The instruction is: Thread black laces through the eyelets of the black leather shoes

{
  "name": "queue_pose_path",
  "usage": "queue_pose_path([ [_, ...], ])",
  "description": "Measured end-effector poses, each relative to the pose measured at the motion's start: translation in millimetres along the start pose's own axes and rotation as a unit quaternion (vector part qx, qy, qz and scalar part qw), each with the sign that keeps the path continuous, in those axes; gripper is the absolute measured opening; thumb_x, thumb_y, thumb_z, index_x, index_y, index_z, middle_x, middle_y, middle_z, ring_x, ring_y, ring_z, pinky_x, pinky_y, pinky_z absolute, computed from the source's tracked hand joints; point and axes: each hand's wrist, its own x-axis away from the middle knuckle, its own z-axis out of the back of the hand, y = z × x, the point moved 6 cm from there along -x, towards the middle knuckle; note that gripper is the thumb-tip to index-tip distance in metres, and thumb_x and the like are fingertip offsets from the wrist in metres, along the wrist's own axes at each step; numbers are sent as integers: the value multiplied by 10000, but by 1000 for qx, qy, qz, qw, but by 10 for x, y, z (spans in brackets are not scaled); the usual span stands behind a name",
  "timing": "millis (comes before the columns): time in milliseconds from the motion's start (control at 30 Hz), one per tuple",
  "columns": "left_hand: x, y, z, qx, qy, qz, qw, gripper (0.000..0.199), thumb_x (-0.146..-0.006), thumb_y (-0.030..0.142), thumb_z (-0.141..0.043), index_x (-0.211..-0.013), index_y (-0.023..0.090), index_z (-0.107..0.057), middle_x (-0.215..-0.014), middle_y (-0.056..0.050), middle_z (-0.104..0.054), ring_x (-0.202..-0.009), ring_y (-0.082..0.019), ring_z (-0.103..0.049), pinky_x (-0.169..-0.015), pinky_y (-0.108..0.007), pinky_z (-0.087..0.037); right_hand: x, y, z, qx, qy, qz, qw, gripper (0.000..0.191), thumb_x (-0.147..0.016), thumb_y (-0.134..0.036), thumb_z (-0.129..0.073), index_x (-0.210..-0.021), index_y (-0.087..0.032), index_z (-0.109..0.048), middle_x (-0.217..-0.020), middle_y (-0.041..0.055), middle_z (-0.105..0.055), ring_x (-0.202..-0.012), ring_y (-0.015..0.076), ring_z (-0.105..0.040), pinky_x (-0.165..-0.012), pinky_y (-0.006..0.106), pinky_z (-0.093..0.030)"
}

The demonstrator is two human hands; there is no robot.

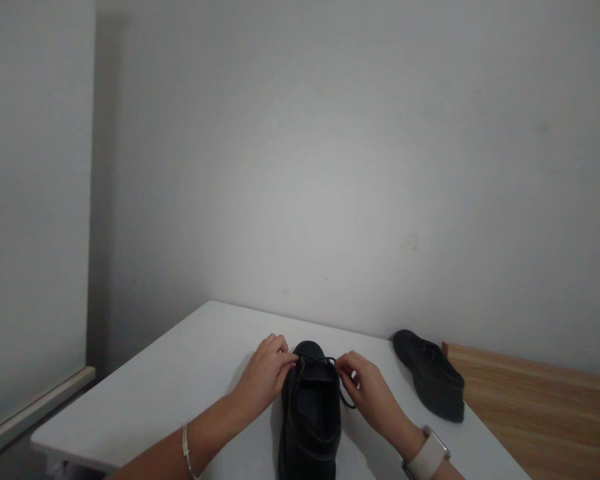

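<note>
A black lace-up shoe [311, 433] rests on the white table [180, 380], its toe pointing away from me and its opening facing up. At the left of the lacing, my left hand [267, 367] is closed in a pinch on the dark shoelace [317, 360]. My right hand [363, 380] pinches the lace on the right side, and a loose loop of it hangs beside the shoe below those fingers. Both hands sit just above the front of the shoe's opening. The exact lace ends between the fingertips are too small to make out.
A second black shoe [430, 377] lies near the table's right edge. Beyond that edge is a wooden board [540, 407]. A grey wall [330, 167] stands directly behind the table, and a white panel [35, 200] rises at the left.
</note>
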Motion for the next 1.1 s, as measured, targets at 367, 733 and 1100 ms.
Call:
queue_pose_path([
  [367, -2, 3, -30, 52, -34, 31, 998, 283, -844, 113, -470, -851, 192, -742, -852, -76, -624, -858, -205, -567, -769, -304, -443, 4, 25, -41, -28, 22, -19, 999, 141, -850, -208, -471, -803, -202, -603, -777, 40, -619, -711, 189, -575, -652, 303, -450],
  [733, -29, -29, -65, 113, -44, 71, 990, 236, -773, 85, -472, -859, 182, -668, -832, -57, -709, -784, -192, -632, -714, -274, -459, 0, 192, -160, -173, 40, -106, 978, 262, -811, -433, -565, -722, -189, -601, -692, 29, -632, -655, 187, -586, -580, 280, -455],
  [1100, -16, 17, -67, 108, -31, 56, 992, 242, -789, 81, -455, -889, 176, -654, -819, -55, -697, -755, -185, -627, -696, -263, -437, 52, 226, -210, -212, 34, -131, 968, 205, -838, -395, -531, -848, -198, -588, -676, 19, -639, -590, 175, -598, -580, 288, -475],
])
